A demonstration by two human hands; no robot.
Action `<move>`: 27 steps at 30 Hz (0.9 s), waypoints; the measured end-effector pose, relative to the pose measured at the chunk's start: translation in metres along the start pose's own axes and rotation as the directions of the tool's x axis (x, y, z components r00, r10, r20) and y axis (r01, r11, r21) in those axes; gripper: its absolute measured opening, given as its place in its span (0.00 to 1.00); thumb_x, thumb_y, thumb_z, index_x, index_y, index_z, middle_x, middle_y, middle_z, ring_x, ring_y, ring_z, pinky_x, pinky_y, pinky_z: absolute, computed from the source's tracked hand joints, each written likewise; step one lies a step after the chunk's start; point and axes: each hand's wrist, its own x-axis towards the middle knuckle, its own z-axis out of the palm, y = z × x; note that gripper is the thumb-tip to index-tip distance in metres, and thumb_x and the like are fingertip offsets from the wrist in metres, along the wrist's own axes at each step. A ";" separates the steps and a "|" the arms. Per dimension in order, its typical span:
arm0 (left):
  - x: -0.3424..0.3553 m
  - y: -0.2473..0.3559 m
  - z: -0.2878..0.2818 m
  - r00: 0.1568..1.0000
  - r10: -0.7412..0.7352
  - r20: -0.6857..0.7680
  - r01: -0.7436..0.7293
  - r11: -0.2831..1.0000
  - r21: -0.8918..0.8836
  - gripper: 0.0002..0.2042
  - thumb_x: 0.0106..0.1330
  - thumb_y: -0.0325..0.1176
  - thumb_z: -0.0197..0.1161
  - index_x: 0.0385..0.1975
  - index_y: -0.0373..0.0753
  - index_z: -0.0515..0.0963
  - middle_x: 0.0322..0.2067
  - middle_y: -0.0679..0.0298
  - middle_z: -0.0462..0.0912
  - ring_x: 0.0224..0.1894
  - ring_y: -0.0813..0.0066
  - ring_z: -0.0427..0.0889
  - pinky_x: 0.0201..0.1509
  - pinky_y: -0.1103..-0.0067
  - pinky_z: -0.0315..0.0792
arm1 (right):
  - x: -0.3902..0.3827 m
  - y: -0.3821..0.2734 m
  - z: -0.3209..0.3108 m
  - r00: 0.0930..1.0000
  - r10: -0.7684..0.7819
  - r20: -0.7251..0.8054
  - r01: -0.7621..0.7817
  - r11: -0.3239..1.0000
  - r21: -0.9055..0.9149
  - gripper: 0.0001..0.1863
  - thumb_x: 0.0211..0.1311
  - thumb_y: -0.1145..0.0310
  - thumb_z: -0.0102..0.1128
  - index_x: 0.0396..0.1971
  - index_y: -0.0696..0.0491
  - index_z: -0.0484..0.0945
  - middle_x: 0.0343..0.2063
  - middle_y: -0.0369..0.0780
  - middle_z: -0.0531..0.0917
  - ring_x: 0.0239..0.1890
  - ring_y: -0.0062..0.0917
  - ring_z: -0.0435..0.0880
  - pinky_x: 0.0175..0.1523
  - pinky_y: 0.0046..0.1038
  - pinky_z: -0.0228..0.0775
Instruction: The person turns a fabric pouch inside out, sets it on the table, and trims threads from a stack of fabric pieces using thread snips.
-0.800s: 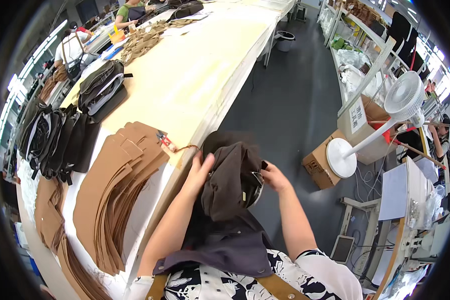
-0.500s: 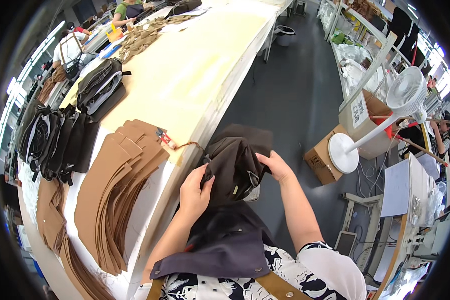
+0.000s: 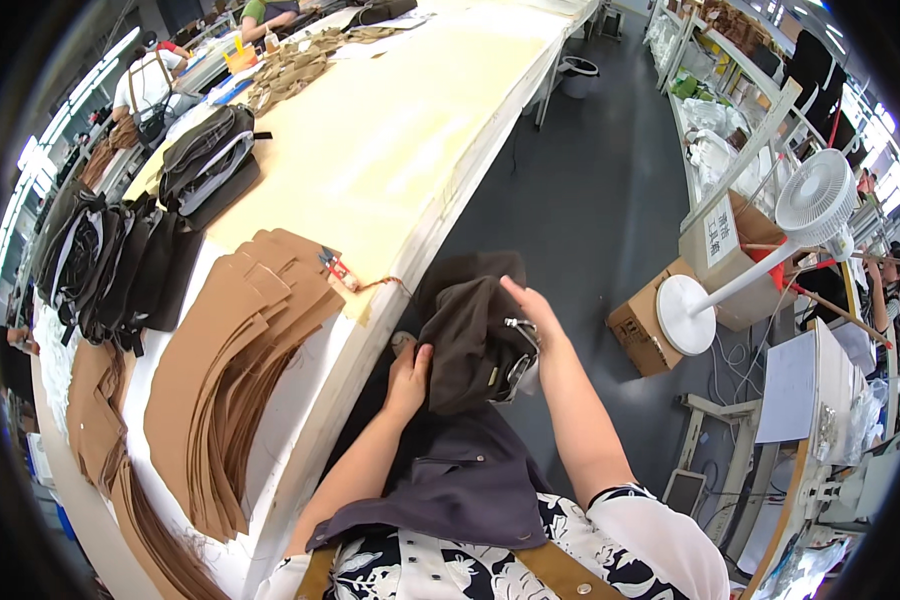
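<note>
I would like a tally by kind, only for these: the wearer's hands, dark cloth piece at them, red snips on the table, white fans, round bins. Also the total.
Left hand and right hand: 2
Dark cloth piece: 1
Red snips: 1
White fan: 1
Round bin: 1
Total: 6

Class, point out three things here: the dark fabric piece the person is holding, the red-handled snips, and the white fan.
Dark fabric piece (image 3: 467,335): head view, its bunched middle.
Red-handled snips (image 3: 342,275): head view, the handle.
White fan (image 3: 815,195): head view, its round grille.
</note>
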 end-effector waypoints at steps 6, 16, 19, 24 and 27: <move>0.039 0.022 -0.023 0.956 -0.191 0.223 0.261 0.899 -0.351 0.22 0.83 0.48 0.54 0.41 0.29 0.79 0.32 0.57 0.82 0.35 0.73 0.77 0.43 0.75 0.72 | -0.031 -0.056 0.016 0.996 -0.024 0.085 -0.006 0.943 0.332 0.22 0.68 0.56 0.70 0.48 0.62 0.82 0.44 0.47 0.89 0.44 0.35 0.89 0.52 0.39 0.84; 0.018 -0.037 0.005 0.954 -0.186 0.237 0.192 0.981 -0.002 0.26 0.83 0.51 0.49 0.47 0.28 0.77 0.41 0.36 0.83 0.47 0.41 0.83 0.52 0.62 0.73 | 0.015 0.018 -0.026 0.998 -0.066 -0.008 0.066 0.997 0.033 0.32 0.68 0.51 0.71 0.59 0.61 0.76 0.51 0.44 0.86 0.50 0.30 0.86 0.59 0.35 0.78; 0.006 -0.003 -0.005 0.952 -0.264 0.157 0.266 0.964 0.013 0.25 0.81 0.50 0.53 0.55 0.29 0.74 0.51 0.38 0.82 0.54 0.40 0.81 0.59 0.64 0.73 | -0.038 -0.009 -0.015 0.982 -0.176 0.062 0.156 0.955 0.251 0.43 0.70 0.40 0.66 0.73 0.54 0.66 0.60 0.46 0.80 0.63 0.34 0.79 0.68 0.36 0.72; 0.010 0.101 -0.025 0.908 0.404 0.110 -0.418 0.892 0.171 0.23 0.71 0.43 0.68 0.57 0.32 0.75 0.67 0.42 0.72 0.68 0.42 0.72 0.70 0.62 0.69 | -0.089 -0.007 -0.014 0.901 -0.419 0.115 0.431 0.831 -0.352 0.57 0.64 0.58 0.76 0.82 0.48 0.43 0.68 0.45 0.72 0.67 0.38 0.75 0.70 0.37 0.68; 0.032 0.093 -0.006 0.841 0.534 0.085 -0.532 0.789 0.308 0.11 0.69 0.34 0.70 0.41 0.33 0.80 0.64 0.47 0.77 0.67 0.44 0.73 0.68 0.60 0.70 | -0.092 0.006 0.025 0.845 -0.534 -0.028 0.477 0.777 -0.412 0.41 0.64 0.73 0.74 0.75 0.50 0.63 0.58 0.41 0.79 0.61 0.26 0.77 0.68 0.30 0.68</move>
